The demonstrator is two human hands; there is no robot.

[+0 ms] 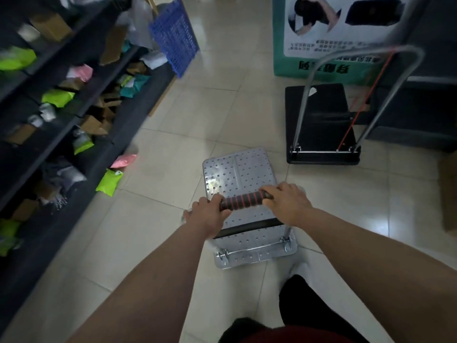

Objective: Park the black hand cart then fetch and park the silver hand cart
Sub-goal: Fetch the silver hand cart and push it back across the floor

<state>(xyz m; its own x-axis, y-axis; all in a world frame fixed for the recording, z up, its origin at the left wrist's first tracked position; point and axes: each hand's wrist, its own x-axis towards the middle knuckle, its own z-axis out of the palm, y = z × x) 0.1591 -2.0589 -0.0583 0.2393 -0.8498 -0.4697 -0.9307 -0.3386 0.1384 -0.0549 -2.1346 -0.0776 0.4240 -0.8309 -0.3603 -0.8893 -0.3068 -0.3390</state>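
Observation:
The silver hand cart, a perforated metal platform, stands on the tiled floor right in front of me. Its handle bar has a black grip with red rings. My left hand grips the bar's left end and my right hand grips its right end. The black hand cart stands ahead to the right with its grey handle upright, close to a green and white box. A red cord runs from its handle down to its base.
Dark shelves full of parcels and bags line the left side. A blue plastic crate leans at their far end. The green and white box and a dark counter stand at the right. Pale floor tiles lie between.

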